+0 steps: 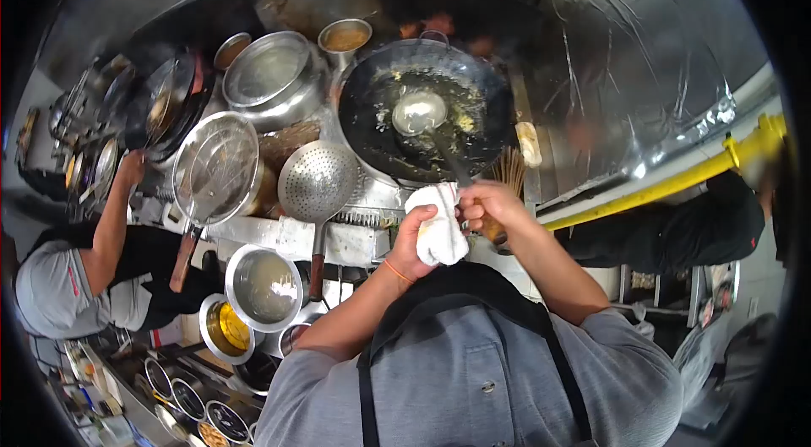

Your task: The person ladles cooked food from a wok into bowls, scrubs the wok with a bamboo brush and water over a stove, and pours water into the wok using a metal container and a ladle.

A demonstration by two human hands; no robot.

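Note:
My left hand (411, 244) is closed on a folded white towel (442, 234) in front of my chest. Beside it, my right hand (494, 204) grips the handle of a metal ladle (420, 113), its wooden end poking out below the fingers. The towel meets the handle close to my right fingers; whether they pinch it too is hard to see. The ladle's bowl is over the middle of a large black wok (363, 109), which holds dark oily liquid and pale yellowish bits. To the wok's left lies a perforated skimmer (318, 181) with a wooden handle.
A wire strainer (216, 168), a lidded pot (269, 71) and a small container of brown liquid (345, 36) stand left of the wok. A bamboo brush (508, 172) is at right. Lower left are a metal pot (263, 288) and a co-worker (63, 286). A yellow pipe (650, 193) runs right.

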